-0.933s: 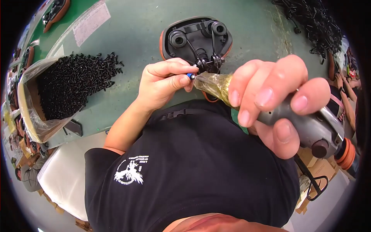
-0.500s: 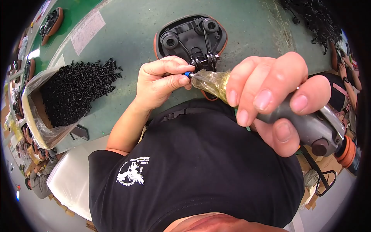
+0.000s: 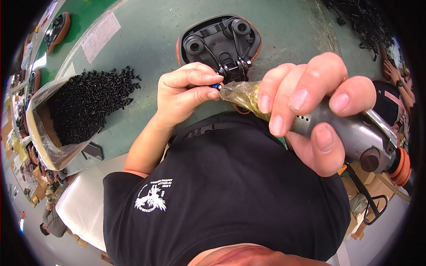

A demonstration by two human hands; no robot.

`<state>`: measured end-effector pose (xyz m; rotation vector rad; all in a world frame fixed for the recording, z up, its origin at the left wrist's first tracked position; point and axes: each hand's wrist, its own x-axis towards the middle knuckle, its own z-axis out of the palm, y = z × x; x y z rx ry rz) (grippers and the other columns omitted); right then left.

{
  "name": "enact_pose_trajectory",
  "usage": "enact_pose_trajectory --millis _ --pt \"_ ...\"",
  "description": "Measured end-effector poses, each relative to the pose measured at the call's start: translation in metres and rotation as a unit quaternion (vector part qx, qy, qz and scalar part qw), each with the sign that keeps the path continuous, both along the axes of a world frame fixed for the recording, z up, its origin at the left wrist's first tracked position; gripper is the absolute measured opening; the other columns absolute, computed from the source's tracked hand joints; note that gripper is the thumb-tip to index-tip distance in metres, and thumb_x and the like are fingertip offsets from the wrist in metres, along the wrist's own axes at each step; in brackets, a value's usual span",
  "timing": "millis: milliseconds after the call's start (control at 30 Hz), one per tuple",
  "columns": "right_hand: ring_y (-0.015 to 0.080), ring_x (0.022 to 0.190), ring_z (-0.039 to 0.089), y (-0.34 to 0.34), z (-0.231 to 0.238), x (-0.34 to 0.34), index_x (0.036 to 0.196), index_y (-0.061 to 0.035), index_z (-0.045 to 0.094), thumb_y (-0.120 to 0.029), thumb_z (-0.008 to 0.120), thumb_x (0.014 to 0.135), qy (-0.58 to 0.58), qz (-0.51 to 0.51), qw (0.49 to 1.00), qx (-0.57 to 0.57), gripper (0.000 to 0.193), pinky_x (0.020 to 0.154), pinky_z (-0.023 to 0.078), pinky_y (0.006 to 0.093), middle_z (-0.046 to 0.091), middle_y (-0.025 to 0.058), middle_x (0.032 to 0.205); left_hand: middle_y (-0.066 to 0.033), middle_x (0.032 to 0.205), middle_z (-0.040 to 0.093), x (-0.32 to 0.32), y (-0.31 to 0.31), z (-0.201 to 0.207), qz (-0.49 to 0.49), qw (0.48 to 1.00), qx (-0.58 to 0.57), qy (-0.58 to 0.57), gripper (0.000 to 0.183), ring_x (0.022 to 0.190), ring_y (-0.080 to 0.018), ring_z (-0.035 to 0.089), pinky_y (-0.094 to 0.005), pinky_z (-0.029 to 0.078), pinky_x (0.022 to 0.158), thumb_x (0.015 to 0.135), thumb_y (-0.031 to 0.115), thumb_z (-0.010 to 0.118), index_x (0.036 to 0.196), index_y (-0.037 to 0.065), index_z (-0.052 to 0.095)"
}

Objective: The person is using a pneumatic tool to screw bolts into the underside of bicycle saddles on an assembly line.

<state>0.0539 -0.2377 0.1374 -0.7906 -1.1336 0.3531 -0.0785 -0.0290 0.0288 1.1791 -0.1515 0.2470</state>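
Observation:
My left hand (image 3: pixel 186 91) pinches a small blue ringed piece (image 3: pixel 216 86) between thumb and index finger, at the tip of a power screwdriver; its exact kind cannot be made out. My right hand (image 3: pixel 315 106) is wrapped round the grey metal body of the power screwdriver (image 3: pixel 355 133), whose nose is covered in yellowish clear film. Just beyond my left fingers a bicycle saddle (image 3: pixel 217 42) lies underside up on the green table, with two round black springs, black rails and a clamp (image 3: pixel 234 71) at its near end.
At left a lined box (image 3: pixel 42 137) lies on its side, spilling a heap of small black bolts (image 3: pixel 88 102) onto the table (image 3: pixel 151 40). More black parts (image 3: pixel 361 26) are piled at far right. Another saddle (image 3: pixel 57 33) sits far left. Co-workers' arms (image 3: pixel 399 82) show at right.
The screwdriver and my right hand have shifted and tilted slightly. My left hand keeps its pinch at nearly the same spot. The saddle stays almost in place.

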Motion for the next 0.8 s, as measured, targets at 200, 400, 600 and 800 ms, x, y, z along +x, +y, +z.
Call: enact_pose_trajectory --millis 200,400,600,800 --pt "0.0179 0.082 0.068 -0.006 0.001 0.004 0.136 -0.0095 0.050 -0.014 0.059 0.101 -0.027 0.002 0.999 0.033 0.036 0.078 0.057 0.0398 0.059 0.0136 0.123 -0.0130 0.114 0.073 0.019 0.017 0.019 0.139 0.936 0.288 -0.149 0.047 0.106 -0.0256 0.069 -0.0368 0.058 0.087 0.080 0.020 0.093 0.119 -0.001 0.078" --pt "0.0209 0.087 0.065 -0.021 0.010 0.015 0.146 -0.0126 0.050 -0.013 0.052 0.101 -0.071 -0.060 0.995 -0.023 0.044 0.084 0.053 0.0453 0.059 0.0175 0.128 -0.0066 0.106 0.070 0.042 0.038 -0.001 0.305 0.748 0.576 -0.128 0.048 0.098 -0.0269 0.063 -0.0384 0.052 0.086 0.070 0.031 0.097 0.105 0.006 0.077" --pt "0.0207 0.086 0.066 -0.017 -0.003 0.016 0.145 -0.0122 0.051 -0.012 0.052 0.101 -0.045 -0.061 0.997 -0.004 0.044 0.083 0.053 0.0454 0.060 0.0181 0.130 -0.0066 0.104 0.069 0.045 0.034 -0.006 0.333 0.715 0.602 -0.123 0.049 0.098 -0.0273 0.063 -0.0382 0.052 0.087 0.071 0.034 0.096 0.105 0.005 0.077" --pt "0.0204 0.085 0.066 -0.012 -0.006 0.021 0.146 -0.0129 0.051 -0.012 0.051 0.101 -0.049 -0.047 0.998 -0.009 0.045 0.082 0.054 0.0454 0.060 0.0172 0.129 -0.0080 0.106 0.070 0.046 0.037 -0.013 0.330 0.710 0.604 -0.148 0.044 0.099 -0.0286 0.064 -0.0388 0.053 0.089 0.074 0.027 0.093 0.107 0.002 0.078"
